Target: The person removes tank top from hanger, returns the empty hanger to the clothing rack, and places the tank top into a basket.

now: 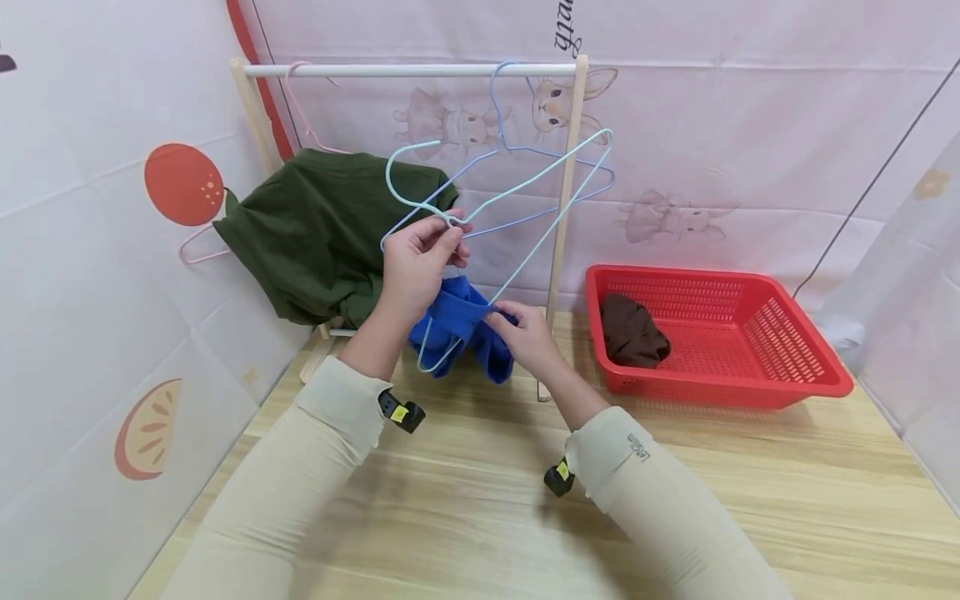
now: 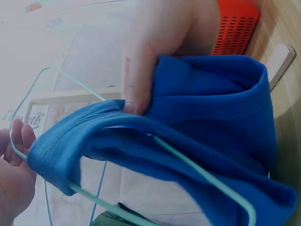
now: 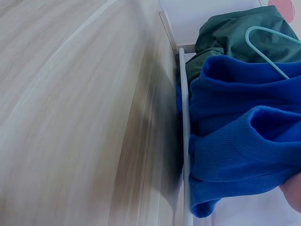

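Observation:
My left hand (image 1: 423,254) pinches the neck of a light green wire hanger (image 1: 525,179), held tilted above the wooden table. A blue garment (image 1: 465,325) hangs bunched on the hanger's lower corner. My right hand (image 1: 525,333) grips the blue cloth at its right side. The left wrist view is filled by the blue garment (image 2: 207,136), threaded by the green hanger wire (image 2: 197,172), with fingers (image 2: 141,70) of the right hand on the cloth. The right wrist view shows the blue garment (image 3: 244,141) and the hanger's hook (image 3: 268,42).
A small wooden rack with a white rail (image 1: 405,70) stands behind, carrying a dark green garment (image 1: 322,229) on a pink hanger and an empty blue hanger (image 1: 517,125). A red plastic basket (image 1: 795,333) with a dark brown cloth (image 1: 633,332) sits at the right.

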